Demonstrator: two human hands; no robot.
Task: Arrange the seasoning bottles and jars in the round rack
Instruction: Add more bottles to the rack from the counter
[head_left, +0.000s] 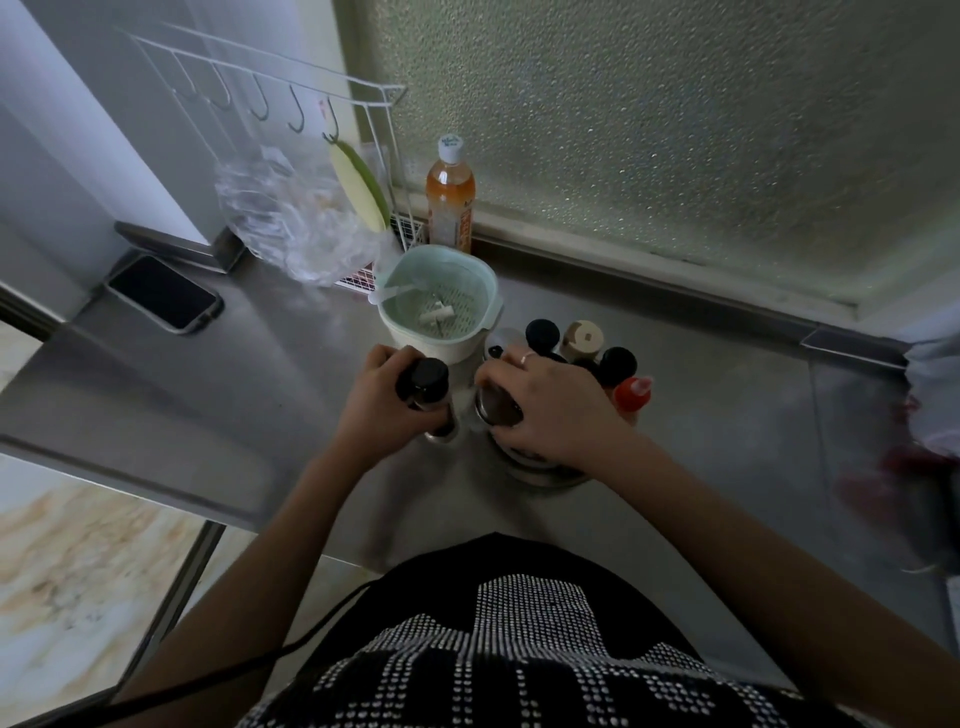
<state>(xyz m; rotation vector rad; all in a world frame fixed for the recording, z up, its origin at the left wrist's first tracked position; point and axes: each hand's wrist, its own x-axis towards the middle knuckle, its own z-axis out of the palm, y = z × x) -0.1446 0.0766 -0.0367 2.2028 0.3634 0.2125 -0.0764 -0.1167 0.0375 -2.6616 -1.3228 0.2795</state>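
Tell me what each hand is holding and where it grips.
Left hand grips the black-capped dark glass bottle around its body; right hand clasps a dark round jar from above.

My right grip (540, 400) hides most of the round rack (540, 470); the red things (893, 467) at the tabletop's right edge blur.

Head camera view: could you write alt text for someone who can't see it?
Seen from above, a person's left hand grips a black-capped jar while the right hand holds another jar at a round rack on a steel counter. More bottles stand in the rack, with a green strainer bowl, an orange bottle and a phone behind.
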